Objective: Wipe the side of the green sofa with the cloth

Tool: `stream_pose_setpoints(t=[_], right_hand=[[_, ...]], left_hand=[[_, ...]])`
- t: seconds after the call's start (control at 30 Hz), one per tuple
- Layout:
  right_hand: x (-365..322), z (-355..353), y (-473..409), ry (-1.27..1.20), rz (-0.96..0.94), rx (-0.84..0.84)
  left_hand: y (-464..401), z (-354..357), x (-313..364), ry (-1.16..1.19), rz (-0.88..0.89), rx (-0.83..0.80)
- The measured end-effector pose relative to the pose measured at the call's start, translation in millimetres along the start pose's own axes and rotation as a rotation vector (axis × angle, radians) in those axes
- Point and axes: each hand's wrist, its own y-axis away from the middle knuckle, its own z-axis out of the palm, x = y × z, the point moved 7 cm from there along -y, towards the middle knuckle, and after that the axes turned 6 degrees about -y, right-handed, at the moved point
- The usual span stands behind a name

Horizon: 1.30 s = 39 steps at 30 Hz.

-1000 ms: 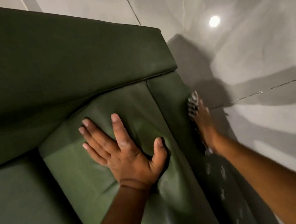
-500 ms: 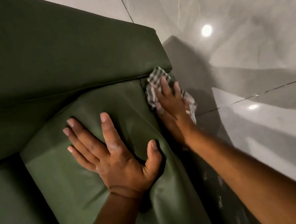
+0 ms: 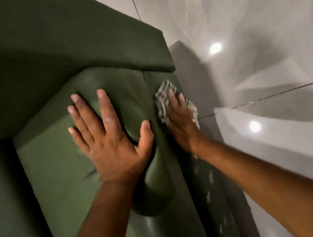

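The green sofa [image 3: 63, 184] fills the left half of the view, seen from above, with its dark backrest across the top. My left hand [image 3: 112, 139] lies flat with fingers spread on the armrest cushion, pressing a dent into it. My right hand [image 3: 181, 122] presses a checked grey-and-white cloth [image 3: 163, 94] flat against the upper outer side of the armrest, just below the backrest corner. Whitish smears [image 3: 208, 188] mark the sofa's side lower down, beside my right forearm.
Glossy grey floor tiles [image 3: 266, 64] lie to the right of the sofa, with bright reflections of ceiling lights and a dark grout line. The sofa's shadow falls on the floor next to its side.
My right hand and the cloth rose from low on the sofa's side to its top edge by the backrest. My left hand stayed pressed on the armrest.
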Motion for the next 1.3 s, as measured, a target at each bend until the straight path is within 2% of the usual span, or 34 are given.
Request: stream_pose_setpoints(t=[0.1, 0.2, 0.33, 0.47, 0.57, 0.7, 0.77, 0.83, 0.9, 0.93, 1.0, 1.07, 1.17, 1.23, 1.3], right_hand=[[-3.2, 5.0, -29.4, -0.004, 0.079, -0.030], [1.1, 5.7, 5.1, -0.147, 0.047, 0.011], [20.2, 21.9, 125.8, -0.093, 0.103, -0.018], [42.7, 44.8, 219.2, -0.184, 0.089, -0.010], [55.8, 45.5, 206.6, -0.080, 0.082, 0.016], [51.3, 39.0, 109.5, 0.175, 0.087, -0.038], [42.4, 28.5, 63.2, 0.139, 0.051, -0.007], [31.5, 23.5, 39.2, 0.118, -0.085, 0.006], [31.6, 20.7, 30.8, 0.050, -0.074, 0.012], [34.4, 19.6, 33.8, 0.005, -0.012, 0.013], [38.1, 20.0, 63.4, 0.079, 0.083, 0.062], [41.0, 32.1, 128.8, 0.114, 0.072, 0.051], [63.0, 51.0, 237.1, -0.059, 0.092, 0.018], [77.7, 58.0, 260.8, -0.172, 0.112, -0.008], [80.2, 57.6, 251.3, -0.161, 0.115, -0.014]], left_hand=[[67.3, -0.9, -2.9, 0.060, -0.072, -0.167], [118.8, -3.0, -0.2, -0.002, -0.018, -0.260], [115.9, 0.0, 2.5, 0.000, -0.030, -0.195], [117.7, 6.8, 3.5, -0.055, -0.033, -0.118], [120.4, 13.7, 6.6, -0.098, -0.014, -0.047], [118.2, 23.0, 5.5, -0.128, -0.012, 0.030], [120.6, 28.9, 4.3, -0.146, -0.013, 0.052], [121.8, 32.1, 4.8, -0.161, -0.004, 0.088], [120.1, 32.6, 3.5, -0.181, -0.003, 0.121], [120.0, 31.6, 4.3, -0.187, -0.001, 0.131], [118.7, 29.4, 7.0, -0.181, 0.000, 0.119], [119.7, 25.7, 7.3, -0.178, -0.016, 0.094], [120.3, 22.9, 8.8, -0.184, -0.026, 0.090], [120.9, 22.5, 8.3, -0.190, -0.029, 0.102], [121.9, 23.1, 8.0, -0.197, -0.018, 0.114]])
